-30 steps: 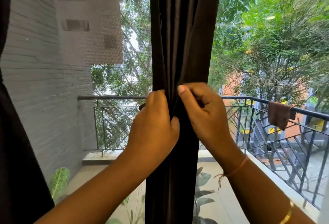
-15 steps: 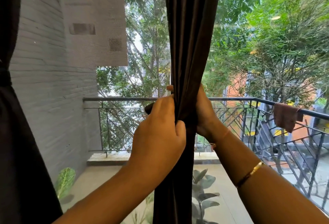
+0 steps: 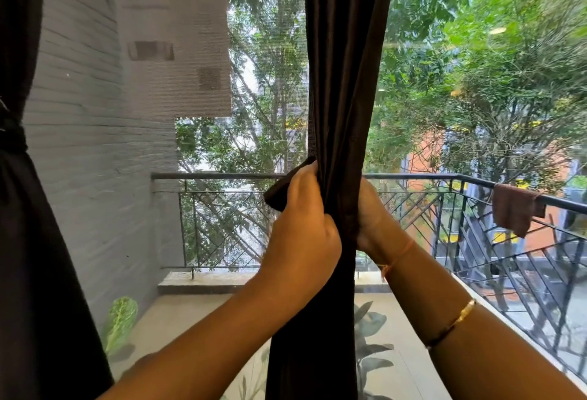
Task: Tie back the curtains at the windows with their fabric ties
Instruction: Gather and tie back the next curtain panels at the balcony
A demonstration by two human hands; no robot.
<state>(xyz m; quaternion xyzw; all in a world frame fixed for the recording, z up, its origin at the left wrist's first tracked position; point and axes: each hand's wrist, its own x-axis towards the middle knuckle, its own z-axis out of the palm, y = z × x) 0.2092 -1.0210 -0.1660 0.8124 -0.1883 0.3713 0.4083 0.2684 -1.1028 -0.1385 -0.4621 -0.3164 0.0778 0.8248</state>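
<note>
Where curtain (image 3: 343, 82) bunches, left hand (image 3: 301, 228) grips it and tie (image 3: 281, 191), right hand (image 3: 370, 212) behind, grip hidden.

No text, label, brand, number or sign can be read anywhere in the view.
</note>
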